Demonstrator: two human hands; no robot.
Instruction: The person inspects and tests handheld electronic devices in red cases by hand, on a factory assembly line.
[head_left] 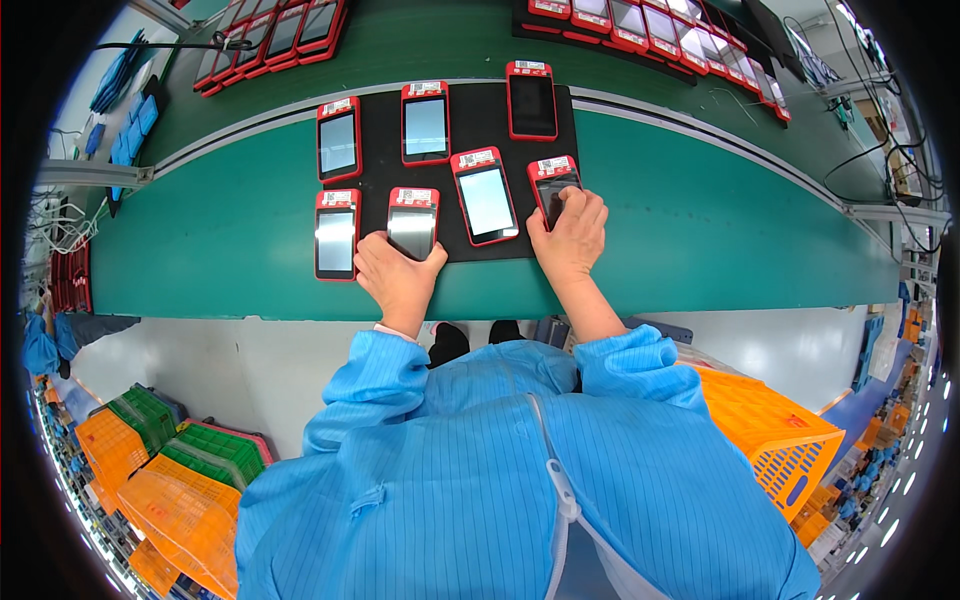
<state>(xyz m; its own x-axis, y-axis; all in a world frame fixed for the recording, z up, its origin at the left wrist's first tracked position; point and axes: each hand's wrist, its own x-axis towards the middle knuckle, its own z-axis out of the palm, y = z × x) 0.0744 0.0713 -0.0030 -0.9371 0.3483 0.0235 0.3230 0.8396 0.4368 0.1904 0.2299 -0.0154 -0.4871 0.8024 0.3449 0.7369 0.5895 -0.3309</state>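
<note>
Several red-framed handheld terminals lie on a black mat (375, 105). My left hand (397, 283) grips the lower end of one terminal (412, 222), its thumb at the right edge and fingers at the left; that screen is greyish. My right hand (574, 238) is closed round the lower part of another terminal (547, 178) with a dark screen, its fingers partly covering it. Between the hands lies a slightly tilted terminal (485, 200) with a bright screen. Lit terminals lie at left (335, 240), far left (338, 140) and far middle (426, 125). A dark-screened terminal (532, 105) lies far right.
The mat rests on a green bench (700, 220), with a metal rail (240, 128) behind it. More red terminals stand in rows at the back left (285, 35) and back right (660, 35). Orange crates (775, 420) and green crates (212, 452) flank me; cables (880, 150) hang at right.
</note>
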